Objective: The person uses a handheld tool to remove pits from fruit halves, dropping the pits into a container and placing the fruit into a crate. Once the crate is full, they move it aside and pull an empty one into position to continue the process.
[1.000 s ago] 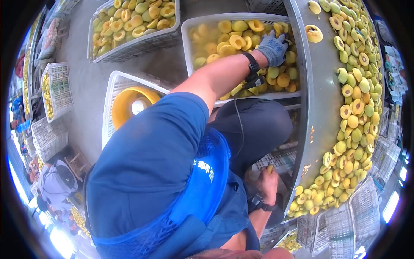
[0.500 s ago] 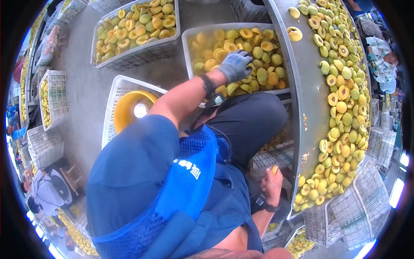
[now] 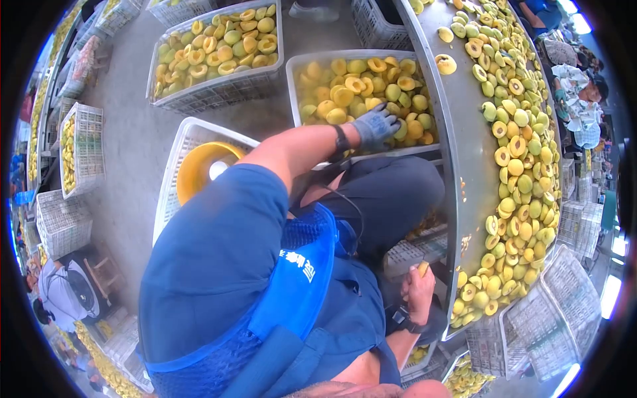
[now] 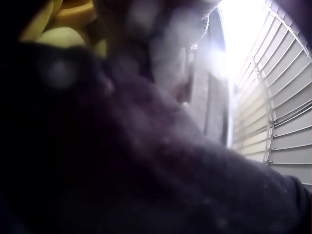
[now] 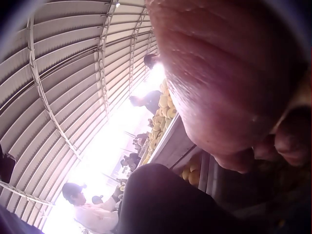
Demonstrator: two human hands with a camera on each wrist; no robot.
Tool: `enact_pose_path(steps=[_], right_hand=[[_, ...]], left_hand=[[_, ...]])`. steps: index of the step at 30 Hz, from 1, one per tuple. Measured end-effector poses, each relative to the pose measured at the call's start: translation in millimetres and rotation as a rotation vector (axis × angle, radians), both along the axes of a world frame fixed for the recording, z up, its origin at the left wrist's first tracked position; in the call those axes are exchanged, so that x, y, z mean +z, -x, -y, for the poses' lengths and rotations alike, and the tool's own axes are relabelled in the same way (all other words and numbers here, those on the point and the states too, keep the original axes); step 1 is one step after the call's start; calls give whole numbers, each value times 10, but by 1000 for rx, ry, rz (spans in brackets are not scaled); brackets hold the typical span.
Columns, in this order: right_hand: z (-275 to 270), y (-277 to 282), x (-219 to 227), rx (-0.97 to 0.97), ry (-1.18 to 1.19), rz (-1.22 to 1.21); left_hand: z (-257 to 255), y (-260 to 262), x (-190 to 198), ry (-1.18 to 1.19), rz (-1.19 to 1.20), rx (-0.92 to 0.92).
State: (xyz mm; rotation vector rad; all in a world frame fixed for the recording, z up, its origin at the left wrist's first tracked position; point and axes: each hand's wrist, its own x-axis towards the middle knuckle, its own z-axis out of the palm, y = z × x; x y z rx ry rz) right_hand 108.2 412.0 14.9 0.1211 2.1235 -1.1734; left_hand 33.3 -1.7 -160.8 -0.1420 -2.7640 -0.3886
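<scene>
My left hand point(image 3: 374, 126), in a grey-blue glove, rests on halved yellow-green stone fruits point(image 3: 342, 97) with its fingers relaxed and spread. These fill a white plastic crate point(image 3: 292, 96) beside my knee. Dark, blurred cloth covers most of the left wrist view, with a few fruits point(image 4: 61, 36) at its top left corner. Near the metal table's edge, my bare right hand point(image 3: 418, 295) grips a small yellow-brown thing point(image 3: 423, 268) that sticks out past the fingers; I cannot tell its kind. Its palm and curled fingers point(image 5: 234, 160) fill the right wrist view's upper right.
A metal table point(image 3: 474, 159) runs along the right, bearing a long heap of fruit halves point(image 3: 524, 179). Another full crate point(image 3: 192, 96) stands behind left. A yellow bucket point(image 3: 192, 176) sits in a white crate point(image 3: 166, 199) by my body. Stacked crates point(image 3: 564, 292) lean beyond the table.
My gloved left hand has drawn back from the crate's far end near the table toward its near left side. The right hand keeps its hold, slightly raised. The head view has shifted.
</scene>
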Motion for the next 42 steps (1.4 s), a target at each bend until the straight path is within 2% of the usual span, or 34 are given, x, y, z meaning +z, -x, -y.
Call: enact_pose_path(steps=[4,5,6,8,9,12,14,16,20,22,23,24,26,28,30,32,34,38,40,42], right_hand=[[-61,-63,46,-40,20,-32],[-85,-78,57,-35,-5,-44],[-106,-93,66,-28,-31,-56],[-128,-96,67,-57,-10,-37],[-133,-98,70,-84,10,-23],[-70,-94,139,-45,-32,-71],[-75,-79,123,-58,-19,-55],[-66,-80,113,-76,-8,-39],[-39,-69,146,-48,0,-58],[-54,-79,151,-51,-4,-52],[-58,-79,153,-46,-5,-57],[-63,-74,154,-40,-7,-62],[-74,-51,136,-21,-20,-69],[-68,-19,130,1,-33,-78],[-49,18,126,7,-9,-95],[-20,43,174,-5,1,-105],[-41,54,162,-26,13,-117],[-132,12,99,-63,39,-36],[-128,31,103,-50,19,-13],[-132,66,143,-38,-5,-51]], left_hand=[[89,-339,92,15,-82,-51],[82,-422,75,-14,-38,22],[82,-558,92,-16,-30,18],[157,-806,189,-37,-32,255],[216,-877,195,-79,-45,316],[415,-1016,240,-16,46,385],[588,-1041,175,-2,4,436],[771,-1044,109,-64,-44,633],[1211,-1055,-21,-102,10,768],[1279,-1037,77,-250,101,897],[1307,-1020,49,-230,-63,929],[1315,-979,92,-230,-62,925],[1306,-879,182,-262,-487,837],[1288,-807,186,-325,-401,787],[1249,-811,106,-144,-112,579],[1221,-987,-67,-138,-197,595],[1226,-1203,-152,-112,-106,638],[1099,-1269,-165,-29,-54,657],[1055,-1116,-47,-168,-302,792],[1024,-997,108,-178,-291,768]])
